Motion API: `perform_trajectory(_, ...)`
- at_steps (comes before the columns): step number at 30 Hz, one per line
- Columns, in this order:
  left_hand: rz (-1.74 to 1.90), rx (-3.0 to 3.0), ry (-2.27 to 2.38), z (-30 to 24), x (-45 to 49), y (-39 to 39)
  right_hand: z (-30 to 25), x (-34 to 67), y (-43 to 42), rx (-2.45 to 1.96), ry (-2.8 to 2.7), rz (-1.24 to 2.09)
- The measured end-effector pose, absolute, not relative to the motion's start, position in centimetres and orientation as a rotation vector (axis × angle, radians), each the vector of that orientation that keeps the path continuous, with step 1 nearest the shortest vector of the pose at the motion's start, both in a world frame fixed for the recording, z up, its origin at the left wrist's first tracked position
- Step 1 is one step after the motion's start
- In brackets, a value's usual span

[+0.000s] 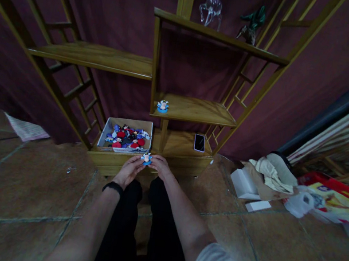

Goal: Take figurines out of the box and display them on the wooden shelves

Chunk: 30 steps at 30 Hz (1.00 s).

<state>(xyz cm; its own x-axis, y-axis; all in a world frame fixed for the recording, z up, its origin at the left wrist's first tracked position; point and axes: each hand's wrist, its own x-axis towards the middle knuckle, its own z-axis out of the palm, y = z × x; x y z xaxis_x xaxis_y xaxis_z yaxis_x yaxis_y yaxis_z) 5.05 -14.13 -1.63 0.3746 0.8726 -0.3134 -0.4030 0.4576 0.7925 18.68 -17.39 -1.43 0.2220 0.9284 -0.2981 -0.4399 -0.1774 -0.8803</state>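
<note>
Between my two hands is a small blue-and-white figurine (pixel 146 159), held upright just in front of the low wooden cabinet. My left hand (pixel 130 170), with a black band at the wrist, grips it from the left. From the other side, the fingers of my right hand (pixel 160 166) close on its right edge. Just beyond them a white cardboard box (pixel 102 138) holds many small figurines (pixel 129 137) in red, blue, purple and black. A similar blue-and-white figurine (pixel 163 106) on a round blue base stands at the left end of the middle shelf (pixel 198 110).
A phone (pixel 199 143) lies on the cabinet's lower board at right. Higher up stand a clear glass deer (pixel 212 6) and a dark green ornament (pixel 254 23). On the tiled floor at right are an open carton (pixel 246 184), cloth (pixel 271 172), a plastic bag (pixel 299 202) and a red box (pixel 341 198).
</note>
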Motion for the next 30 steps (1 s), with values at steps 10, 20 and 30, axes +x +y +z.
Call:
perform_trajectory(10, 0.890, 0.675, 0.805, -1.7, 5.1, -14.1, -1.8, 18.8, -17.2, -1.162, -0.636, 1.349)
perform_trajectory(20, 0.873, 0.735, 0.788, -1.9, 5.1, -14.1, -2.7, 18.7, -17.0, -1.130, -0.682, 1.347)
perform_trajectory(30, 0.885, 0.738, 0.812, -1.9, 5.2, -14.3, -3.2, 18.8, -16.8, -1.118, -0.676, 1.367)
